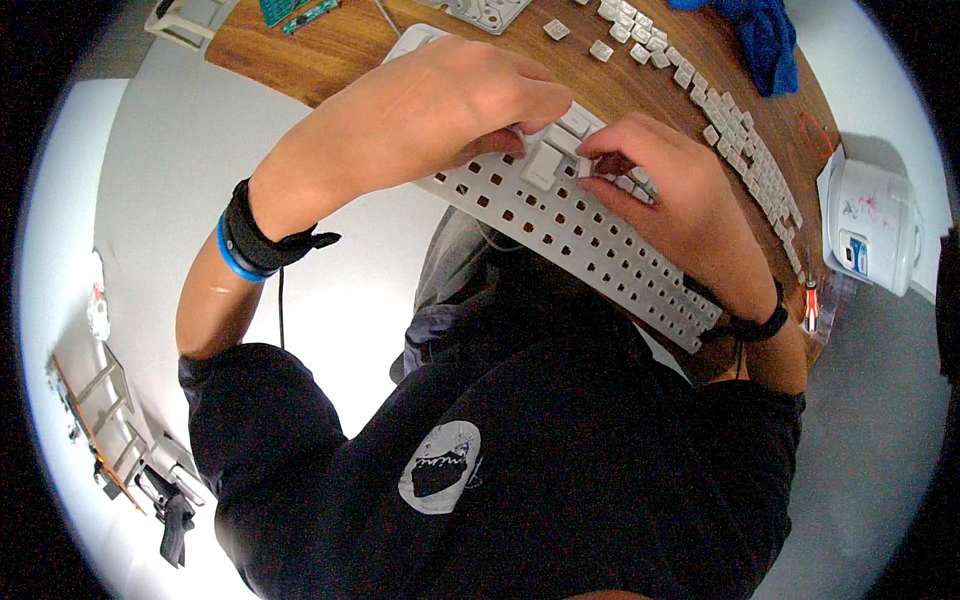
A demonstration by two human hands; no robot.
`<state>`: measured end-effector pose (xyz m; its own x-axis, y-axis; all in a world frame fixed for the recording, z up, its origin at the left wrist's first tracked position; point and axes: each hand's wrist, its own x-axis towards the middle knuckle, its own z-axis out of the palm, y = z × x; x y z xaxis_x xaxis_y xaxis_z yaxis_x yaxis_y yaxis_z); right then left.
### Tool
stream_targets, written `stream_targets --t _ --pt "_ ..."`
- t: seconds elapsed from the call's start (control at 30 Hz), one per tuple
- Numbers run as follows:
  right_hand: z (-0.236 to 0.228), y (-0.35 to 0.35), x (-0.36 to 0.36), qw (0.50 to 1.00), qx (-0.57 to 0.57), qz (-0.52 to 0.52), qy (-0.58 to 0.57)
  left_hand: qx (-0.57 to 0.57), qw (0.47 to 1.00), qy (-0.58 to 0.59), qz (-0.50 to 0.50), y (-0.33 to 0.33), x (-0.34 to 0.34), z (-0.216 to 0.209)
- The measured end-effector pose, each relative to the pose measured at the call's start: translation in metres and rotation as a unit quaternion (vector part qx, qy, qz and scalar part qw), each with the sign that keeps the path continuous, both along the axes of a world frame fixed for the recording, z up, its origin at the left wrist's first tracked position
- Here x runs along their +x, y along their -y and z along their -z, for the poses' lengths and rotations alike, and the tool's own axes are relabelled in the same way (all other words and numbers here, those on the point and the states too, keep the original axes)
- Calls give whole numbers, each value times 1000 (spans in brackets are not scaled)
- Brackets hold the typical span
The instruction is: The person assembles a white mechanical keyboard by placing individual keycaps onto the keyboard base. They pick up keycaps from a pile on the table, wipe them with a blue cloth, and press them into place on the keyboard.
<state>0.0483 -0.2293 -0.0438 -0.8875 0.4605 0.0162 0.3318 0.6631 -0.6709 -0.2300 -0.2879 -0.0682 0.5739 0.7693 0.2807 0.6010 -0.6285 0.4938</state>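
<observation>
A white keyboard (612, 262) lies slanted across the table's near edge and over my lap, with rows of square, dark key holes bare. A few white keycaps (543, 166) sit on it between my hands. My left hand (490, 105) is closed over its far left part, fingers curled down onto it; the fingertips are partly hidden. From the right, my right hand (665, 180) pinches a small white keycap (587, 168) between thumb and finger, just above the keyboard beside a larger key. More keycaps show under that hand's palm.
Many loose white keycaps (740, 140) lie in a long band on the wooden table (285, 60). A blue cloth (765, 45), a green circuit board (285, 10) and a metal plate (480, 8) are at the back. A red screwdriver (811, 305) and a white container (870, 225) stand right.
</observation>
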Motion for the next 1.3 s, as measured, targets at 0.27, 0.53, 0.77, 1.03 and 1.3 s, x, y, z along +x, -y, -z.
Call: stream_targets --t 0.27,0.53,0.77,1.03,1.3 --pt "6 13 -4 991 130 -14 -15 -5 1000 -8 9 -2 2 -1" --pt "5 12 -1 986 165 -19 7 -3 1000 1 4 -2 5 -1" --pt "10 7 1 981 182 -65 5 5 1000 -5 6 -2 5 -1" --pt "7 4 -2 969 232 -81 40 9 1000 -11 8 -3 9 -6" --pt "21 8 0 982 185 -36 -14 23 999 -23 27 -8 2 -3"
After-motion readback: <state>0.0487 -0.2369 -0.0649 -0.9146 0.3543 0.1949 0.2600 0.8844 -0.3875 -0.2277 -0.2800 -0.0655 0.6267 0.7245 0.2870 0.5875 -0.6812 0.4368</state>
